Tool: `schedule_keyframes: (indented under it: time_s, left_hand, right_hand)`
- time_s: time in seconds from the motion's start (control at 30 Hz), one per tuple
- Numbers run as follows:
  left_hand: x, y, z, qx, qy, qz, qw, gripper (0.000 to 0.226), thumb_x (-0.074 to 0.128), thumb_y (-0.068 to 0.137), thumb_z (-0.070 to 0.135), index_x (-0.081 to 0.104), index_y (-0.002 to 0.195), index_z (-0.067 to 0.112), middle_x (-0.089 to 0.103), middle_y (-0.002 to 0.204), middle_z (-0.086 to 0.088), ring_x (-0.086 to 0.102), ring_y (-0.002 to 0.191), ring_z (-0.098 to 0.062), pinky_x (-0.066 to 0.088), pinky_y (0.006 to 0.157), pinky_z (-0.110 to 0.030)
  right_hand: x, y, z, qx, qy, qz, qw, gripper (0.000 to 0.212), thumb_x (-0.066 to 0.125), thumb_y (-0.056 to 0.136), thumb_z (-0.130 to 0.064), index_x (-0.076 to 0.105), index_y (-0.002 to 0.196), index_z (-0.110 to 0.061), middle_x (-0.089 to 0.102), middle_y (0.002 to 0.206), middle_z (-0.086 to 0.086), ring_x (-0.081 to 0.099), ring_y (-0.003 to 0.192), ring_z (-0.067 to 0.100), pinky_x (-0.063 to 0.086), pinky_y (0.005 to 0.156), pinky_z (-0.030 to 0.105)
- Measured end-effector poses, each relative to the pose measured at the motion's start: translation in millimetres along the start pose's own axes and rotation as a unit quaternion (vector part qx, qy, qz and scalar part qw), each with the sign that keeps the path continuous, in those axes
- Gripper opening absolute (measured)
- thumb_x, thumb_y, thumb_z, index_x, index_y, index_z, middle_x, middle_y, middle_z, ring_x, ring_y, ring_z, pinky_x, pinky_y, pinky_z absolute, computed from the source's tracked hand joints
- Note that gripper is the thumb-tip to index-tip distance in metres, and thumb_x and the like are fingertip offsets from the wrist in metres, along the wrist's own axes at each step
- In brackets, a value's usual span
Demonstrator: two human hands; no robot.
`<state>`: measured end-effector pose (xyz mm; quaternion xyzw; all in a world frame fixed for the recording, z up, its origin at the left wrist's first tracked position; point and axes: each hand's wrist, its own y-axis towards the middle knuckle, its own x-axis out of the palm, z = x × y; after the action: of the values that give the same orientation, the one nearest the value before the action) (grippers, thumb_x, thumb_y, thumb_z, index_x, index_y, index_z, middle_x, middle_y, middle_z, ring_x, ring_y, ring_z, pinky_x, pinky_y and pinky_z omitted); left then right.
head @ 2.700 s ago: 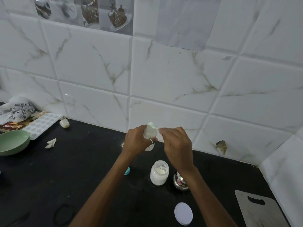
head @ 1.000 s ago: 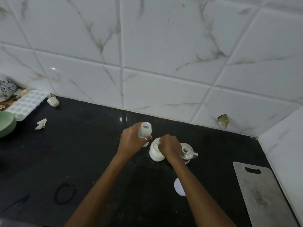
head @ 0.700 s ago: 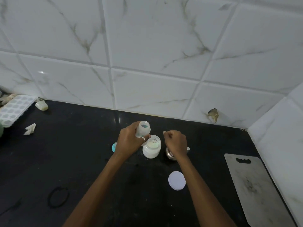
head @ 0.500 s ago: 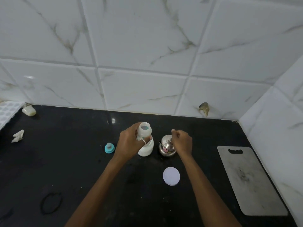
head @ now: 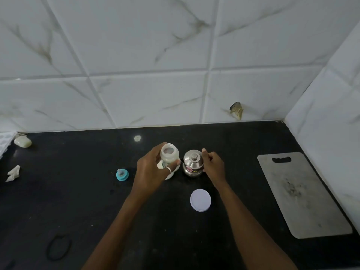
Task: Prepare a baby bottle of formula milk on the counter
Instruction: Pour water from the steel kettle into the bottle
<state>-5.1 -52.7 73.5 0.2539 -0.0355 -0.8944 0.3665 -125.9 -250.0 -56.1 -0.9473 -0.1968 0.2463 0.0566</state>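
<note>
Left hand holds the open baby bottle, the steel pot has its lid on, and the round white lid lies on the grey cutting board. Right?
No: the head view shows the round white lid on the black counter, apart from the grey cutting board. The rest holds.

Teat (head: 122,174) left of bottle (head: 169,155)

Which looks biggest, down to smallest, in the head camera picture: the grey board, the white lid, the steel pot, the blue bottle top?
1. grey board
2. steel pot and white lid: they look about alike, and the lid is nearer the camera, so no ranking
3. blue bottle top, smallest
</note>
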Motion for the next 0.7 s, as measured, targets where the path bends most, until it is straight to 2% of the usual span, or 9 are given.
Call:
schedule_keyframes:
  time_s: [0.1,0.2,0.37,0.53,0.63,0.7]
  left_hand:
    - [2,-1,2,-0.013,0.000,0.005,1.000,0.047,0.087,0.076,0.029,0.064,0.116,0.038,0.071,0.108,0.018,0.067,0.104,0.001,0.053,0.090,-0.021]
    - [5,-2,2,-0.012,0.007,0.007,1.000,0.049,0.087,0.076,0.028,0.060,0.111,0.050,0.071,0.107,0.019,0.067,0.104,-0.001,0.055,0.091,-0.025]
    - [4,-4,-4,-0.005,0.038,0.002,0.999,0.050,0.086,0.077,0.030,0.058,0.112,0.052,0.070,0.110,0.020,0.067,0.106,-0.004,0.056,0.093,-0.035]
    - [3,-7,-9,-0.006,0.038,0.001,0.999,0.048,0.085,0.077,0.032,0.063,0.120,0.034,0.070,0.112,0.016,0.067,0.106,-0.006,0.057,0.092,-0.036]
    - [0,-7,-11,-0.001,0.037,0.003,0.999,0.046,0.086,0.078,0.029,0.063,0.117,0.037,0.071,0.109,0.014,0.069,0.105,-0.010,0.057,0.090,-0.037]
    - [-2,-7,-15,-0.008,0.038,0.001,0.999,0.046,0.086,0.078,0.029,0.064,0.119,0.033,0.071,0.111,0.014,0.069,0.106,-0.010,0.057,0.091,-0.039]
  right_hand:
    - [5,4,10,0.005,0.029,0.001,1.000,0.059,0.050,0.089,-0.074,0.057,0.068,-0.019,0.065,0.070,0.001,0.069,0.068,0.025,0.060,0.069,0.050]
    - [7,7,12,-0.006,0.057,0.002,0.998,0.062,0.052,0.092,-0.070,0.052,0.061,-0.016,0.058,0.060,0.002,0.063,0.060,0.027,0.057,0.062,0.049]
    - [5,8,8,-0.034,0.076,-0.006,0.997,0.059,0.057,0.101,-0.048,0.043,0.051,-0.019,0.041,0.046,-0.009,0.039,0.048,0.007,0.036,0.053,0.030]
    - [5,10,10,-0.054,0.109,-0.017,0.992,0.061,0.062,0.101,-0.037,0.033,0.049,-0.022,0.031,0.047,-0.009,0.030,0.049,0.009,0.028,0.051,0.029]
    - [7,7,5,-0.059,0.133,-0.022,0.989,0.060,0.063,0.101,-0.037,0.034,0.051,-0.020,0.031,0.050,-0.002,0.031,0.051,0.012,0.028,0.052,0.030]
    - [5,4,-5,-0.057,0.161,-0.019,0.985,0.061,0.063,0.100,-0.039,0.032,0.050,-0.024,0.031,0.051,-0.003,0.030,0.053,0.013,0.027,0.053,0.031]
